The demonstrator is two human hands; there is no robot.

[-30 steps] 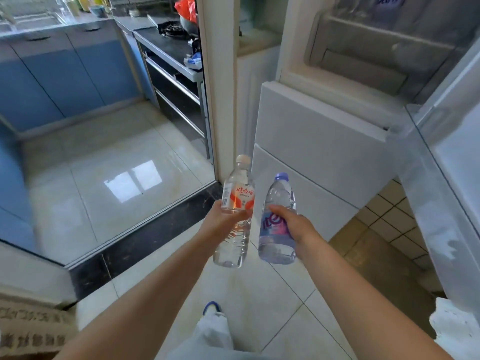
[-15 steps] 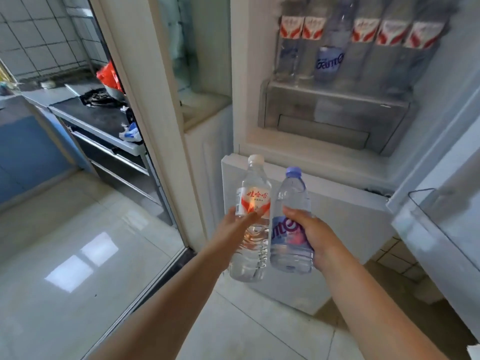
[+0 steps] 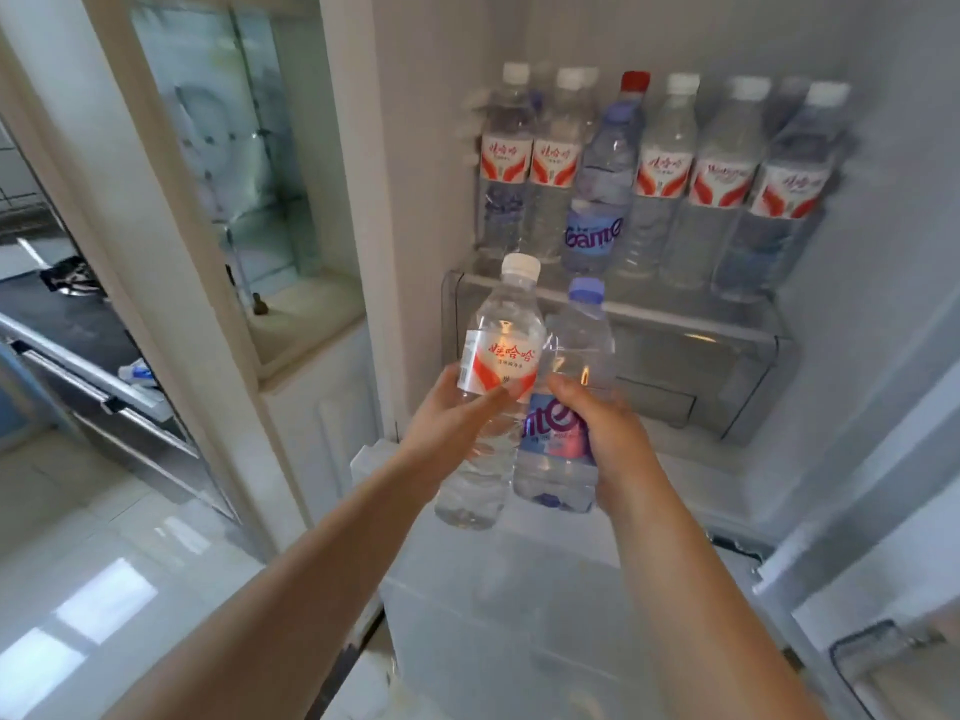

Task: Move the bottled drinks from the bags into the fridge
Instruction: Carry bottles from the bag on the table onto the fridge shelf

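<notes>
L hand [image 3: 451, 407] grips red-label bottle [image 3: 491, 387], R hand [image 3: 605, 428] grips blue-label bottle [image 3: 563, 439], both mid-air below fridge shelf [image 3: 675, 317]. I see row full along front edge; pushing in prob topples neighbours.

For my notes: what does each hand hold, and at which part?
Left hand: red-label bottle, at mid-body below the label. Right hand: blue-label bottle, around the label.

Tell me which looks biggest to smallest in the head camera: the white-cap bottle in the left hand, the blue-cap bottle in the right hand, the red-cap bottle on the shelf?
1. White-cap bottle
2. Blue-cap bottle, nearly alike
3. Red-cap bottle, farther away, lower part hidden, so unsure
</notes>
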